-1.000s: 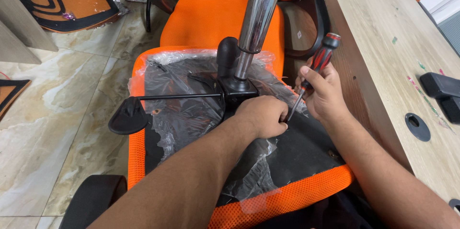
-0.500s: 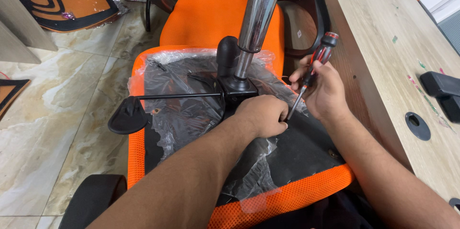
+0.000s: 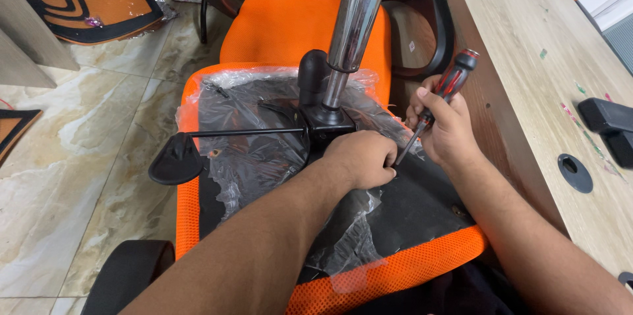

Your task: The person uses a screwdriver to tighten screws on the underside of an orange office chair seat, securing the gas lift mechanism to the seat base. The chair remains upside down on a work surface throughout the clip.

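An orange office chair seat (image 3: 395, 269) lies upside down, its black underside wrapped in clear plastic (image 3: 250, 157). A black mechanism plate (image 3: 330, 124) with a chrome gas cylinder (image 3: 356, 18) rises from its middle, and a black lever (image 3: 191, 150) sticks out to the left. My left hand (image 3: 359, 160) rests closed on the underside right of the plate, fingers at the screwdriver's tip. My right hand (image 3: 445, 127) grips a red and black screwdriver (image 3: 445, 94), tilted, its tip pointing down at the seat beside my left hand.
A wooden desk (image 3: 547, 84) runs along the right, with a cable hole (image 3: 575, 173) and a black part (image 3: 610, 124) on it. Another orange chair (image 3: 290, 18) stands behind. A black armrest (image 3: 125, 275) lies at lower left on the marble floor (image 3: 79, 157).
My right hand has shifted slightly with the screwdriver, its handle turning a little. The left hand and the seat have stayed put.
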